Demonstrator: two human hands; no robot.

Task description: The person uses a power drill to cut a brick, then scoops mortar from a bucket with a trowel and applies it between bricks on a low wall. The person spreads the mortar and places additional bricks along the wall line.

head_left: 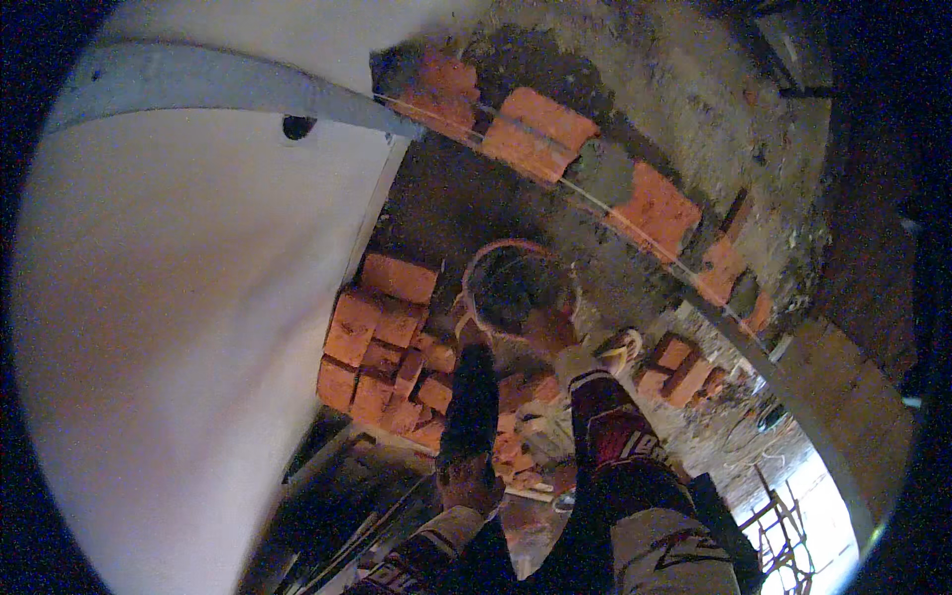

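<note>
View from the head camera, looking down at a bricklaying site. The right hand [550, 332], in an orange glove with a pale cuff, rests on the near rim of a round mortar pan [521, 283] with an orange edge and grey mortar inside; whether its fingers close around the rim cannot be told. The left hand [468, 476] is clenched around the lower end of a dark handle [472, 397], which runs up toward the near left side of the pan; its upper end is hidden there. The pan sits below a course of red bricks [540, 134] bedded in grey mortar, along which a taut string line [595, 198] runs. Left of the pan lies a loose stack of bricks [382, 342], just beside a large pale curved wall [188, 327]. A second small pile of bricks [684, 372] lies right of the right hand.
</note>
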